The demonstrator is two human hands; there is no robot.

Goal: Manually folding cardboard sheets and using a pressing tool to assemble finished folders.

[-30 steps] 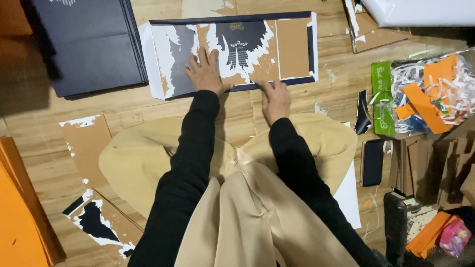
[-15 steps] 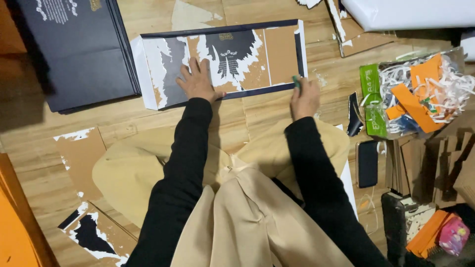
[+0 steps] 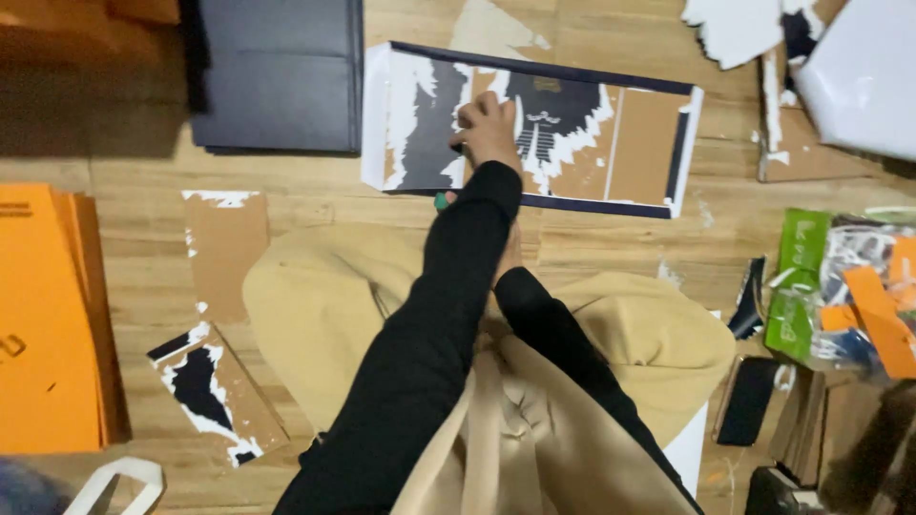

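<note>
A long flat box (image 3: 649,143), dark blue with much of its skin torn off to white and brown card, lies on the wooden floor ahead of my knees. My left hand (image 3: 489,129) rests on its middle, fingers curled into a fist. My right hand (image 3: 512,256) is tucked under my left black sleeve, near my lap, and only a sliver of it shows. A small green tip (image 3: 441,201) pokes out beside the left sleeve at the box's near edge. I cannot tell which hand holds it.
A dark blue folded box (image 3: 277,72) lies at the back left and orange sheets (image 3: 48,315) at the left. Torn card pieces (image 3: 224,248) sit near my left knee. A bag of green and orange scraps (image 3: 849,286) and a black phone (image 3: 749,401) are on the right.
My right hand has left the box's right end and drawn back under my left arm. My left hand has gone from flat to curled. The view has shifted.
</note>
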